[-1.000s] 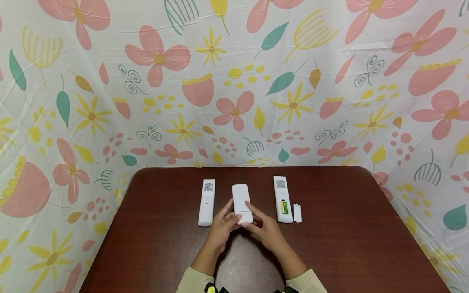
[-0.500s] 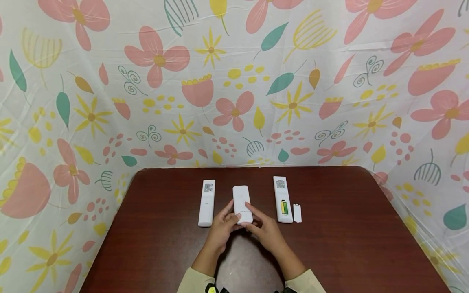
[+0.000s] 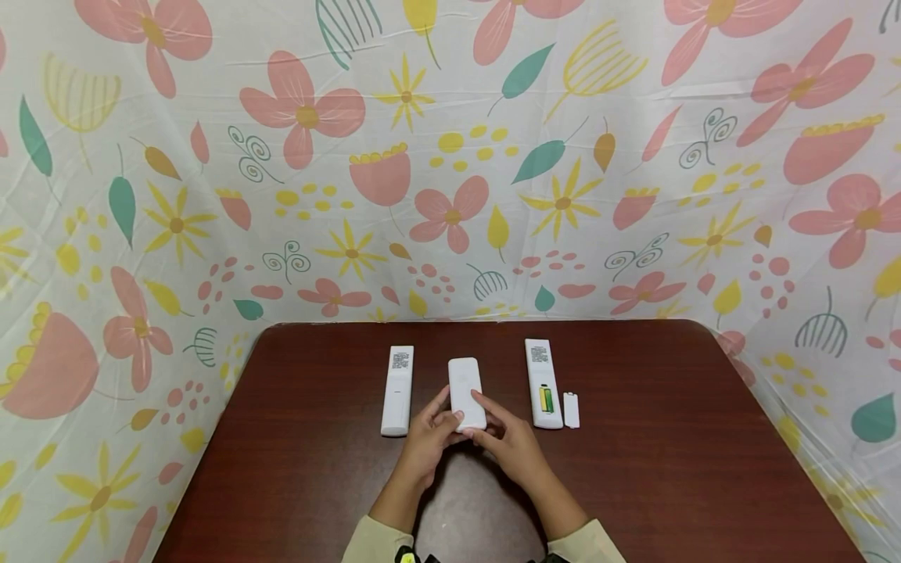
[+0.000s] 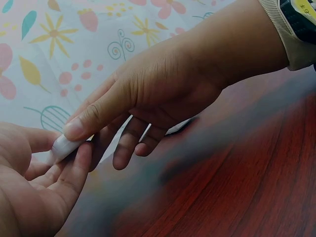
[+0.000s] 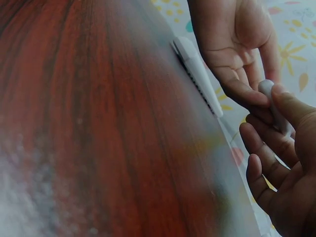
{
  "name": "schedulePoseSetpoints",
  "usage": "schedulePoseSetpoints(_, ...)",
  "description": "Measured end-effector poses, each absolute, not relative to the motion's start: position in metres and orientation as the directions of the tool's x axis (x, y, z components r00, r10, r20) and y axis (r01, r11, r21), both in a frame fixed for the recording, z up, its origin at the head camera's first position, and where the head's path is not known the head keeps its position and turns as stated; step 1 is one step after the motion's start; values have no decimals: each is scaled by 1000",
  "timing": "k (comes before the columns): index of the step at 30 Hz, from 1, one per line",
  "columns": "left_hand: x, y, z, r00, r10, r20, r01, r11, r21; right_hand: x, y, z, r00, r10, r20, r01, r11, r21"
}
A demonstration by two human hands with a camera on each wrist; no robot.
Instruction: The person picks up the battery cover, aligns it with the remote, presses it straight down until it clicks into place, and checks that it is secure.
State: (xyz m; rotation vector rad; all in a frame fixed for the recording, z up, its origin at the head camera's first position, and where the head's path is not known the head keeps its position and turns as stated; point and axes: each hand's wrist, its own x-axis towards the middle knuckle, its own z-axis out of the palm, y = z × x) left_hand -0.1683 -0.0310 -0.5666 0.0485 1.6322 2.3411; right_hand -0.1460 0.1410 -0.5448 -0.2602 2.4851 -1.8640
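Both hands hold a small white remote control (image 3: 462, 379), rounded at its ends, above the middle of the table. My left hand (image 3: 425, 438) grips its lower left side, thumb on the upper face. From the right, my right hand (image 3: 516, 447) pinches the near end, its index finger laid on the face. In the left wrist view the end of the white remote (image 4: 63, 147) shows between the fingertips of both hands. The right wrist view shows the remote (image 5: 275, 106) edge-on, partly hidden by fingers.
A white remote (image 3: 397, 391) lies face down on the brown table (image 3: 669, 453) to the left. On the right lies another remote (image 3: 543, 383), its battery bay uncovered with green and yellow batteries in it; a white battery cover (image 3: 571, 410) lies beside it. Behind hangs a floral cloth (image 3: 450, 156).
The held remote has shifted very slightly toward me. A dark line across its lower part, visible earlier, has faded from sight. Both hands keep nearly the same grip.
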Motion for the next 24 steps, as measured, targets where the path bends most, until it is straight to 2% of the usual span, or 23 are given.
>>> schedulePoseSetpoints(3, -168, -31, -567, -959, 252, -132, -211, -318, 924, -141, 139, -531, -988, -142, 64, -101, 270, -957)
schedulePoseSetpoints(16, -168, -32, -565, -958, 246, -149, -219, -292, 931, -141, 140, -534, -984, -161, 76, -117, 264, -957)
schedulePoseSetpoints(24, -169, -32, -568, -963, 243, -119, -191, -297, 936, -141, 137, -533, -985, -146, 92, -131, 286, -949)
